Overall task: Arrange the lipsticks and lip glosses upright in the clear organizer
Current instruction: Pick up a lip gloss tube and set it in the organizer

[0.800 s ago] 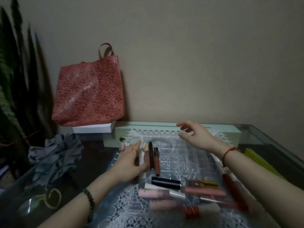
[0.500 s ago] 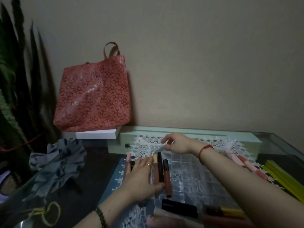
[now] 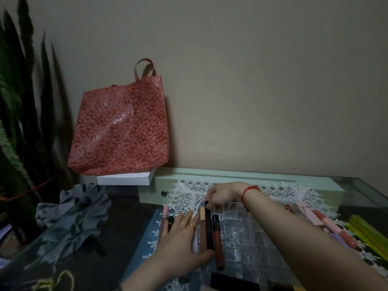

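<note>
The clear organizer (image 3: 247, 234), a grid of see-through cells, lies on a white lace mat. Three tubes lie across its left part: a beige-capped one (image 3: 202, 229), a slim black one (image 3: 209, 229) and a rust-red lip gloss (image 3: 217, 240). My right hand (image 3: 220, 196) pinches the far tip of the slim black tube. My left hand (image 3: 182, 246) lies flat with straight fingers beside those tubes, thumb against their near ends. A pink tube (image 3: 164, 215) and a dark one (image 3: 171, 222) peek out beyond its fingers. More pink and red tubes (image 3: 327, 225) lie at the right.
A red patterned bag (image 3: 119, 131) stands on a white box (image 3: 123, 178) against the wall. A pale green box (image 3: 241, 181) runs along the back. Grey cloth (image 3: 73, 217) lies at the left, yellow sticks (image 3: 369, 232) at the right, a black tube (image 3: 233, 283) at the near edge.
The camera tilted up. My right hand drew in from above the mat and took hold of the black tube's far tip. My left hand stayed flat by the tubes.
</note>
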A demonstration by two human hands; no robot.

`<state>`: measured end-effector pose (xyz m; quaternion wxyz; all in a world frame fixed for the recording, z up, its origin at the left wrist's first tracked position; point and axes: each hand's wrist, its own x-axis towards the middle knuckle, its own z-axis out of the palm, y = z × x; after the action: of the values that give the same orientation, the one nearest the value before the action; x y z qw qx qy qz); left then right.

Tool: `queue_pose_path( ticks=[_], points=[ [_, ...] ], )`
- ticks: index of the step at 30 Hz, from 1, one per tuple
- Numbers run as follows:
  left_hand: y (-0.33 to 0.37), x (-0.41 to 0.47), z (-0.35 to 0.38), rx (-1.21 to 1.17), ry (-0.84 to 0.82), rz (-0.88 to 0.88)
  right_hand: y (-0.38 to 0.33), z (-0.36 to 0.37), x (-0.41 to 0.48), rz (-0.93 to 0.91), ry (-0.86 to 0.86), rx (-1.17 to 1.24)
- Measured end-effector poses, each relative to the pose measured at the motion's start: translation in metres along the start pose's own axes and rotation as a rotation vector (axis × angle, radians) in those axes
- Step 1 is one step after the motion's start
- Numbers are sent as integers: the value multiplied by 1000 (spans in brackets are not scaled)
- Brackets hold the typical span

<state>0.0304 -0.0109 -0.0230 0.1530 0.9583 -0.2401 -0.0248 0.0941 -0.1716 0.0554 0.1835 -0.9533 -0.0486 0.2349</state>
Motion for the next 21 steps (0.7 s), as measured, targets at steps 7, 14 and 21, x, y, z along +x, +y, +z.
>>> queue_pose_path(
  ticks=[7,14,21],
  points=[
    [4,-3,-4,-47,35,49,8,7,-19,-220,331,494],
    [38,0,-28,-264,401,269,9,-8,-80,-438,468,751],
    [94,30,-59,-649,400,310,33,-39,-141,-513,747,859]
  ],
)
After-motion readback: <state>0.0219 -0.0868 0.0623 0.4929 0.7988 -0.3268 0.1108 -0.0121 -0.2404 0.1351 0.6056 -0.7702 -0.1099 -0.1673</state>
